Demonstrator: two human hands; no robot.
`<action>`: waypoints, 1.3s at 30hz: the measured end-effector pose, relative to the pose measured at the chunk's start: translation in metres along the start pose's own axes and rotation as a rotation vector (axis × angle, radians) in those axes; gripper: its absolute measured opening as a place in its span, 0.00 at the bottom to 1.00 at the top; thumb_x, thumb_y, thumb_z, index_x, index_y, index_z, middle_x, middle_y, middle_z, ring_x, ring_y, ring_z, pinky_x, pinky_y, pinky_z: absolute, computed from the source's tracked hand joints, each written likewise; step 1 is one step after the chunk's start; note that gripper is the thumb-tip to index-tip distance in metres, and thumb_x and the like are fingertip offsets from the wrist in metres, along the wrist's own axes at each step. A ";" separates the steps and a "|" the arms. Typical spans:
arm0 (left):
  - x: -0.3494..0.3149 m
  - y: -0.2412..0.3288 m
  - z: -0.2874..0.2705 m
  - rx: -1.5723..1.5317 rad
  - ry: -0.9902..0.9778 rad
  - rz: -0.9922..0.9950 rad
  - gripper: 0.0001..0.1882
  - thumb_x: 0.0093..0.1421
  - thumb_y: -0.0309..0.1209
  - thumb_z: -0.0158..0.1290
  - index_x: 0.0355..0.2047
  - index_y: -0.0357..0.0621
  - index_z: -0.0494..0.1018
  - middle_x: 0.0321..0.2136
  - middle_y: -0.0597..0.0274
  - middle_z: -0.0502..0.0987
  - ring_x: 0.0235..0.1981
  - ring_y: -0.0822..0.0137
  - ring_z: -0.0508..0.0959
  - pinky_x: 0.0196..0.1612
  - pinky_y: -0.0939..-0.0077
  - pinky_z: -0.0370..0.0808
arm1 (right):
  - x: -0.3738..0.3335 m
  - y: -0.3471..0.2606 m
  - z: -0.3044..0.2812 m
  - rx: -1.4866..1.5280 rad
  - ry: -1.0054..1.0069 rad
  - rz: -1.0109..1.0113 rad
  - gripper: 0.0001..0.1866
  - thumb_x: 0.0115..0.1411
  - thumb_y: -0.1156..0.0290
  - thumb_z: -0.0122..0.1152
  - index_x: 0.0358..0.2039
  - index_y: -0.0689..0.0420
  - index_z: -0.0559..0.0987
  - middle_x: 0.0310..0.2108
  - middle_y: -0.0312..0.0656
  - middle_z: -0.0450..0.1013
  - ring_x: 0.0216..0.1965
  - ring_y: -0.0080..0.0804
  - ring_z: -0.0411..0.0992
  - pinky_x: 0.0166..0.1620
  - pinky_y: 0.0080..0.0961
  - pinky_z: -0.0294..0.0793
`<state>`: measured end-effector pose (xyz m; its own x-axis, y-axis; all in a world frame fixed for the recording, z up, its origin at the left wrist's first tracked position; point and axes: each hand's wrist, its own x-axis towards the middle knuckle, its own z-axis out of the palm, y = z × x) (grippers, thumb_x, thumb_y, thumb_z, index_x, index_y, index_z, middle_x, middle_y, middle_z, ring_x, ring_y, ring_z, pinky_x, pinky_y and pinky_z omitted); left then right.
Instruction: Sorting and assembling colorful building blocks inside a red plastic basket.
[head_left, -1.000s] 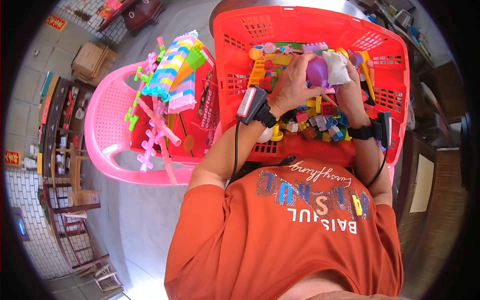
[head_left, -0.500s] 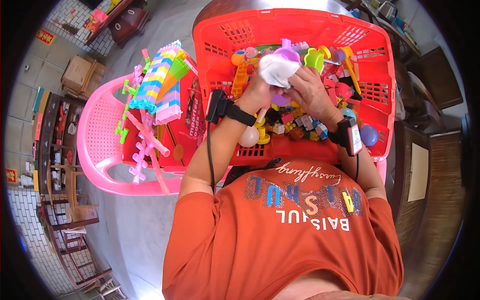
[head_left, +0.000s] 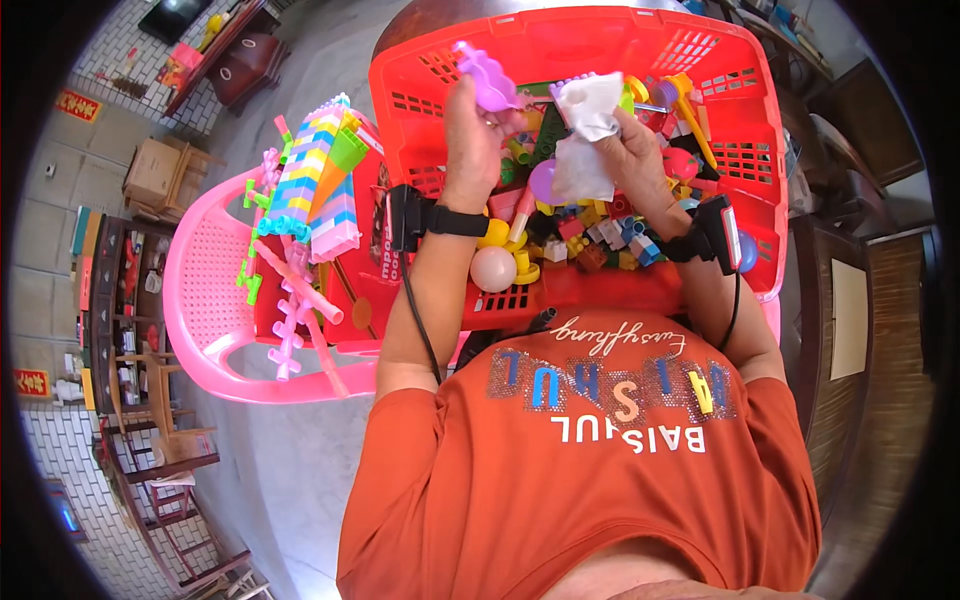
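Note:
My left hand (head_left: pixel 473 145) is closed around a purple scalloped toy scoop (head_left: pixel 490 84), raised over the left part of a red plastic basket (head_left: pixel 570 48). Between the fingers of my right hand (head_left: pixel 640 165) hangs a crumpled white cloth (head_left: pixel 584 172), partly unfolded over the toys. Below it the basket holds a jumble of toys: small building blocks (head_left: pixel 600 238), a pale ball (head_left: pixel 493 270), yellow round pieces (head_left: pixel 527 270), and a purple disc-shaped toy (head_left: pixel 541 182) partly behind the cloth. A long yellow toy tool (head_left: pixel 692 115) leans at the right side.
Left of the basket stands a pink plastic chair (head_left: pixel 205 270). On it rest a striped block structure (head_left: pixel 308 165), pink stick pieces (head_left: pixel 295 285) and green connectors (head_left: pixel 252 285). A wooden shelf (head_left: pixel 110 290) lines the far left; a dark table (head_left: pixel 410 25) shows behind the basket.
My hands, together around the cloth and purple scoop before, have moved apart. The left has carried the scoop to the left; the right keeps the cloth, now hanging more open.

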<state>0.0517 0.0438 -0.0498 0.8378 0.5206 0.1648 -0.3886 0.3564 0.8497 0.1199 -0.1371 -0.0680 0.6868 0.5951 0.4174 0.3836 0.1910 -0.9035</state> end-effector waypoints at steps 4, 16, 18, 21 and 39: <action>-0.005 0.010 -0.009 -0.116 0.029 0.059 0.20 0.64 0.47 0.41 0.46 0.44 0.65 0.33 0.60 0.75 0.28 0.68 0.76 0.28 0.74 0.75 | 0.006 -0.008 -0.002 0.173 0.036 0.033 0.12 0.63 0.71 0.51 0.45 0.62 0.72 0.35 0.34 0.73 0.35 0.16 0.69 0.36 0.16 0.71; -0.030 0.131 -0.059 0.852 0.387 0.639 0.28 0.46 0.39 0.64 0.48 0.50 0.71 0.36 0.58 0.73 0.35 0.64 0.76 0.39 0.70 0.73 | -0.005 -0.021 0.000 -0.575 -0.117 -0.286 0.15 0.57 0.73 0.59 0.45 0.62 0.72 0.35 0.50 0.74 0.35 0.43 0.72 0.39 0.32 0.70; -0.048 0.169 -0.098 1.277 0.606 0.640 0.31 0.43 0.46 0.62 0.49 0.54 0.71 0.36 0.53 0.74 0.36 0.56 0.76 0.41 0.64 0.73 | -0.002 -0.022 0.000 -0.556 -0.110 -0.275 0.15 0.57 0.73 0.59 0.45 0.62 0.73 0.35 0.49 0.74 0.36 0.42 0.73 0.39 0.32 0.70; -0.076 0.197 -0.139 1.575 0.972 0.471 0.32 0.42 0.47 0.61 0.50 0.57 0.71 0.41 0.48 0.74 0.42 0.51 0.75 0.45 0.60 0.71 | -0.002 -0.026 0.001 -0.588 -0.109 -0.312 0.14 0.57 0.73 0.58 0.43 0.61 0.73 0.34 0.49 0.74 0.35 0.42 0.73 0.39 0.31 0.70; -0.092 0.194 -0.213 1.758 1.365 -0.222 0.32 0.46 0.49 0.61 0.52 0.58 0.70 0.47 0.53 0.74 0.50 0.53 0.73 0.50 0.54 0.69 | 0.000 -0.023 0.006 -0.581 -0.202 -0.362 0.09 0.54 0.74 0.56 0.36 0.60 0.72 0.28 0.52 0.71 0.34 0.53 0.69 0.37 0.37 0.67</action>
<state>-0.1822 0.2300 -0.0069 -0.1842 0.9175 0.3526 0.9210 0.0358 0.3880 0.1075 -0.1370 -0.0482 0.3479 0.7164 0.6047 0.8717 -0.0097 -0.4900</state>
